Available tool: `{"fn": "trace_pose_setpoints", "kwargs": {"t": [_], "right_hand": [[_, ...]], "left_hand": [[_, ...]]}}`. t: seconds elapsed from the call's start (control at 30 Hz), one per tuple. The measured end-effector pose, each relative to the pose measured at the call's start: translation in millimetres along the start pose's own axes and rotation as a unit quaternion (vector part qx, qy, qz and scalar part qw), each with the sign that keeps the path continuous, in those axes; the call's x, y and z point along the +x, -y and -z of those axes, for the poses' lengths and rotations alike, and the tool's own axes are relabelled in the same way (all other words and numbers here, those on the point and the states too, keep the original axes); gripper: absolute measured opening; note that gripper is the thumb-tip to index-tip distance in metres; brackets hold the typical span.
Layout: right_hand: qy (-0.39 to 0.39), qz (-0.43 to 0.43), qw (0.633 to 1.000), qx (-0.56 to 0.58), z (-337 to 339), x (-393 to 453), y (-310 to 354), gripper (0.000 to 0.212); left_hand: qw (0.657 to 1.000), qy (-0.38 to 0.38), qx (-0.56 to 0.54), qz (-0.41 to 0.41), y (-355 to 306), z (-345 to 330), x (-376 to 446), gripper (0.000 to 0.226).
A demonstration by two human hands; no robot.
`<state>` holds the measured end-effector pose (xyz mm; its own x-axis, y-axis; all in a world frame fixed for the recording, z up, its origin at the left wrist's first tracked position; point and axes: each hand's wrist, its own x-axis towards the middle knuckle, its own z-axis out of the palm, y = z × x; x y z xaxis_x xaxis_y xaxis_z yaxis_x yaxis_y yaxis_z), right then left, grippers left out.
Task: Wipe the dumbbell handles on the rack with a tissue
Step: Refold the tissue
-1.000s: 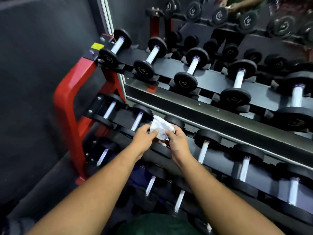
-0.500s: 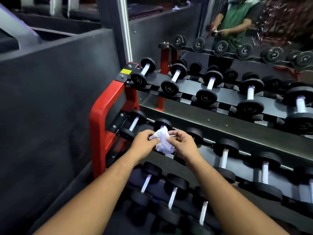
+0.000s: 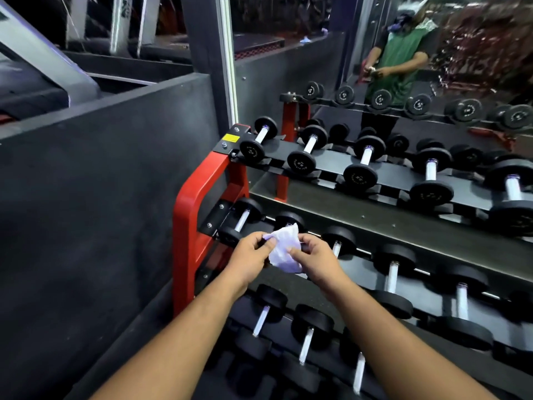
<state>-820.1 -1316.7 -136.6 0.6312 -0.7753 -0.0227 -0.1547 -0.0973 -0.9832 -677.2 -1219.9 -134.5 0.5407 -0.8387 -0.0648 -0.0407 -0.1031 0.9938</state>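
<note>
From the head camera, both hands are raised in front of the middle tier of the red-framed, three-tier steel dumbbell rack [image 3: 199, 203]. The left hand [image 3: 248, 258] pinches one edge of the crumpled white tissue [image 3: 284, 249] between thumb and curled fingers; the right hand [image 3: 313, 259] grips the opposite side the same way. So the tissue is held between the two hands, in the air just in front of the second black rubber-ended dumbbell with a chrome handle [image 3: 288, 222] on that tier, not touching it as far as I can tell, since the paper hides that handle.

It looks like the person is refolding the tissue to get a fresh face. To do that well, I would bunch it into a firm pad that one hand can wrap round a handle, then rub along the full length of the bar between the two heads.

There is plenty of open air in front of the rack. Room tightens at the handles themselves: each sits between two black heads, and the steel shelf edge [image 3: 375, 215] of the top tier overhangs the back of the middle row. The leftmost dumbbell [image 3: 242, 220] sits near the red upright, with the dark grey wall [image 3: 101, 183] beyond, so knuckles have least room there
</note>
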Motion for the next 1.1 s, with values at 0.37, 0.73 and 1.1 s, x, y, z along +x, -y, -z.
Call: {"fn": "trace_pose_setpoints", "kwargs": {"t": [0.37,0.73,1.1], "right_hand": [[-0.036,0.03,0.997,0.058,28.4,-4.0,-15.0,0.02],[-0.031,0.022,0.997,0.069,50.6,15.0,-32.7,0.021],[-0.058,-0.022,0.994,0.086,25.1,50.0,-31.0,0.003]], "left_hand": [[0.998,0.009,-0.007,0.067,-4.0,-41.4,-14.7,0.013],[0.993,0.031,0.026,0.113,-2.2,-77.0,-5.2,0.024],[0.993,0.063,-0.005,0.099,12.6,-33.6,23.0,0.016]]}}
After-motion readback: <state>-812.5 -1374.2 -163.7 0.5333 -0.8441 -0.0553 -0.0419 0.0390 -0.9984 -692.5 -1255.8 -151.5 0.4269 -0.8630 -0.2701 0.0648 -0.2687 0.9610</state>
